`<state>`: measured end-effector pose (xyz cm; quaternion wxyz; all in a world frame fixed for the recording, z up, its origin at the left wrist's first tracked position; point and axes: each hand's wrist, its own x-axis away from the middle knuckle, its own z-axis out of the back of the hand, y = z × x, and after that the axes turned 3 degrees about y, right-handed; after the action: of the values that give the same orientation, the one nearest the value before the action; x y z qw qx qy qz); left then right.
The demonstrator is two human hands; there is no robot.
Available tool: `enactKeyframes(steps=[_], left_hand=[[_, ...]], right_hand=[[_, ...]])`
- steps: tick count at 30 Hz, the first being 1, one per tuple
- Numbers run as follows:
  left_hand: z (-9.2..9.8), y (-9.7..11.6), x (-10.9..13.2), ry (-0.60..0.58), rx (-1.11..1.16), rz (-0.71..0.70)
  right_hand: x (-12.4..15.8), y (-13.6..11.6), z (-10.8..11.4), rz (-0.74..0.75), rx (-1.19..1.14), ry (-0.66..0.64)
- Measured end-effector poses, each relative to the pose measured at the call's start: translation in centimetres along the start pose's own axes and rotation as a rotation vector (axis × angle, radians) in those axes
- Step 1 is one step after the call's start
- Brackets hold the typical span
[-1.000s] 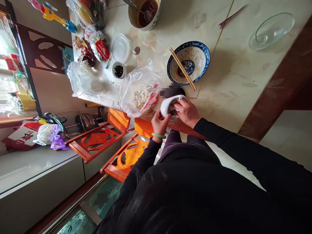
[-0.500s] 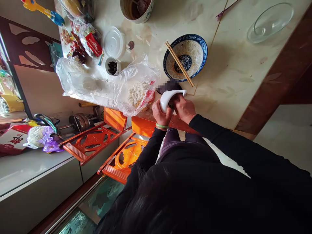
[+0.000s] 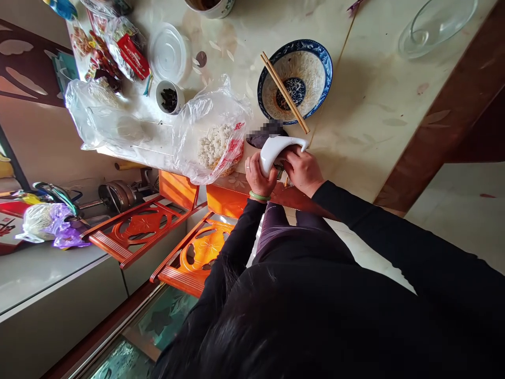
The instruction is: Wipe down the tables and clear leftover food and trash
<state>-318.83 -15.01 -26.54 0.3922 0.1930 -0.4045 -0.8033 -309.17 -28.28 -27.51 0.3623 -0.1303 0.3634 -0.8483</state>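
My left hand (image 3: 258, 179), with a green bangle at the wrist, grips a white curved ceramic spoon (image 3: 276, 150) at the table's near edge. My right hand (image 3: 302, 169) is closed around the same spoon from the other side, its fingers tucked under the bowl of the spoon; what they hold there is hidden. Just beyond the hands stands a blue-and-white bowl (image 3: 311, 58) with a pair of chopsticks (image 3: 284, 92) laid across it. A clear plastic bag holding white rice-like food (image 3: 215, 142) lies to the left of the hands.
On the pale marble table (image 3: 374, 105) are a small cup of dark pieces (image 3: 169, 97), a white lid (image 3: 168, 52), snack packets (image 3: 126, 50), another plastic bag (image 3: 98, 118) and a clear glass dish (image 3: 434, 26). Orange chairs (image 3: 165, 231) stand pushed under the table's edge.
The view has shifted, so everything on the table sits lower-left in the frame. My left hand has closed further onto the spoon; both hands stay at the table edge.
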Motion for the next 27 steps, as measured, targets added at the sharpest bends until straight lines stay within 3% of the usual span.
enactKeyframes(steps=[6,17,20,25,27], left_hand=[[-0.3,-0.1,0.7,0.012,0.057,0.025],[-1.0,-0.7,1.8,0.055,0.082,0.061],[-1.0,-1.0,2.0,0.051,0.042,0.017],[-1.3,-1.8,1.4,0.045,-0.089,-0.118],[-1.5,-2.0,1.1,0.052,-0.144,-0.149]], right_hand=[[-0.6,-0.1,-1.1,0.012,-0.048,-0.079],[-0.9,1.1,0.0,0.097,0.029,-0.305],[-0.7,1.9,-0.2,0.09,-0.011,-0.275],[0.0,2.2,-0.9,-0.005,-0.141,-0.057],[0.0,2.2,-1.1,-0.001,-0.17,-0.044]])
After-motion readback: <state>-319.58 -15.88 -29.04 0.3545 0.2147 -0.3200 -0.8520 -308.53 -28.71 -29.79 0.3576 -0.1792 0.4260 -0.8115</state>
